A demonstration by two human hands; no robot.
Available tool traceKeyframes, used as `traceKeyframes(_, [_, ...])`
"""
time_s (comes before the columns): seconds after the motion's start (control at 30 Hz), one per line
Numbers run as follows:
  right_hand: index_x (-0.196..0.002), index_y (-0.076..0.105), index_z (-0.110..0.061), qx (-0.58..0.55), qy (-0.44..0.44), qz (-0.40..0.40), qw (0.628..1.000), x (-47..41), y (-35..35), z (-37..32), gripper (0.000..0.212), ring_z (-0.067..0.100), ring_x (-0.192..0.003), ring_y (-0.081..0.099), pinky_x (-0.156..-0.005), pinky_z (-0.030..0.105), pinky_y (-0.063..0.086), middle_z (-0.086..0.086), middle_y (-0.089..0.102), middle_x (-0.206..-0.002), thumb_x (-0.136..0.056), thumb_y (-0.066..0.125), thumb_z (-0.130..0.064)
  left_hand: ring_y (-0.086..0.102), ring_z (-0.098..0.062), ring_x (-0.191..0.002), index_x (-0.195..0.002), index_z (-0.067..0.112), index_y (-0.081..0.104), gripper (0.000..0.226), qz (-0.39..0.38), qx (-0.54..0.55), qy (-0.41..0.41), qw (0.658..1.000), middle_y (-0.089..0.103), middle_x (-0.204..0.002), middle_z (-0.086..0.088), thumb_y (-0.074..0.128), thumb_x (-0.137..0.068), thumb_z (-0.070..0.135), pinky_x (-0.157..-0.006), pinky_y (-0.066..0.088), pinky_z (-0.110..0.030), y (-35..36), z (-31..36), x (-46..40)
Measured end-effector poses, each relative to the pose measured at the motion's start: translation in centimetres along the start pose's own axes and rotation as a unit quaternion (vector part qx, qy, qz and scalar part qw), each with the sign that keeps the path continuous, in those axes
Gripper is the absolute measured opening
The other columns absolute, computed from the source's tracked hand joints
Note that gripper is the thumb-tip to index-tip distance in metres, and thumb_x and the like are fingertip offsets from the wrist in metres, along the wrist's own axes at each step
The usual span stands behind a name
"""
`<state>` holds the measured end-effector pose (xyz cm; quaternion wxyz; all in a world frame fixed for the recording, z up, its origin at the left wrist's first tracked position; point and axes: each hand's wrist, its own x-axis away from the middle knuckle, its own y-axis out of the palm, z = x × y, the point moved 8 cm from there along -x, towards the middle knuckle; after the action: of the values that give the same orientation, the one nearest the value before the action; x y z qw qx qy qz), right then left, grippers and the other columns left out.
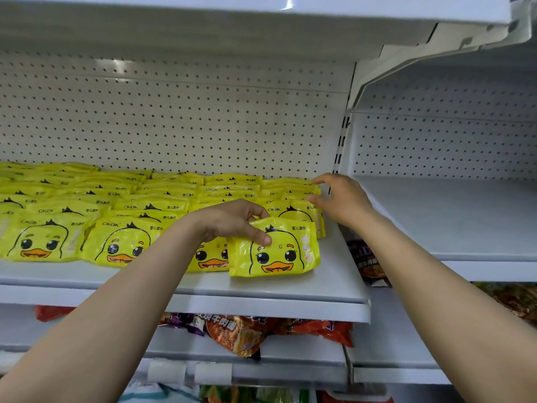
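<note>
My left hand [232, 219] pinches a yellow duck packet [276, 251] on the shelf [334, 283], my right hand [340, 199] loose-fingered and empty beside the stacked packets [229, 189] behind.

- A shop aisle.
- White metal shelf [334, 289] units stacked in tiers, with a perforated back panel [174, 126] behind.
- Identical yellow duck packs [122, 245] set out in rows from far to near.
- Noodle packets [238, 335] on the tier below.
- Label holders [213, 373] clipped to a lower shelf edge.
</note>
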<state>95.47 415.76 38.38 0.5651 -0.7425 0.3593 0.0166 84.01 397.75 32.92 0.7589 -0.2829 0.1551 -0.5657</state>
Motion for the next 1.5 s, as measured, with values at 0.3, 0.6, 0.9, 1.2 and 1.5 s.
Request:
traceKeyframes(0.3, [-0.119,0.065,-0.028,-0.04,-0.008,0.034,0.999,2.0,-3.7,0.7,0.037,0.019,-0.125,0.052,-0.094,0.028,0.038,-0.003,0.061,-0.132,-0.086,0.069,-0.045,0.048,-0.011,-0.125,-0.105,0.024,0.063,0.042,0.01,-0.029,0.008,0.999,0.063,-0.12,0.0,0.085,-0.07,0.031,-0.103,0.036,-0.031,1.0,2.4,-4.4])
traceKeyframes(0.6, [-0.123,0.063,-0.03,-0.091,0.004,-0.184,0.979,2.0,0.9,1.0,0.055,0.008,-0.116,0.058,-0.102,0.03,0.046,-0.003,0.065,-0.121,-0.073,0.084,-0.04,0.048,0.002,-0.067,-0.086,0.026,0.062,0.025,-0.006,-0.066,0.036,0.997,0.05,-0.064,0.019,0.083,-0.073,0.029,-0.064,0.034,-0.024,1.1,3.7,-6.9])
traceKeyframes(0.9, [-0.11,0.07,-0.024,-0.038,0.041,-0.161,0.985,0.6,3.2,1.0,0.051,0.012,-0.103,0.062,-0.087,0.03,0.052,-0.006,0.068,-0.107,-0.066,0.088,-0.042,0.047,-0.013,-0.103,-0.096,0.025,0.058,0.035,0.014,-0.099,0.018,0.995,0.055,-0.092,-0.006,0.083,-0.073,0.029,-0.058,0.032,-0.014,0.6,2.7,-7.2])
traceKeyframes(1.2, [-0.12,0.065,-0.02,0.008,0.056,-0.143,0.988,0.8,3.9,1.1,0.054,0.017,-0.105,0.06,-0.077,0.025,0.045,0.001,0.064,-0.119,-0.074,0.082,-0.042,0.048,-0.013,-0.079,-0.092,0.022,0.058,0.037,0.089,-0.213,0.037,0.972,0.05,-0.076,0.014,0.085,-0.069,0.033,-0.059,0.034,-0.024,0.6,2.5,-8.3])
traceKeyframes(1.5, [-0.123,0.063,-0.021,0.091,0.043,-0.115,0.988,0.5,4.7,0.8,0.055,0.025,-0.111,0.06,-0.086,0.034,0.051,0.005,0.063,-0.123,-0.078,0.075,-0.049,0.049,-0.02,-0.101,-0.106,0.025,0.059,0.055,0.182,-0.273,0.02,0.944,0.056,-0.098,0.006,0.085,-0.062,0.046,-0.078,0.045,-0.034,-0.2,1.8,-8.3])
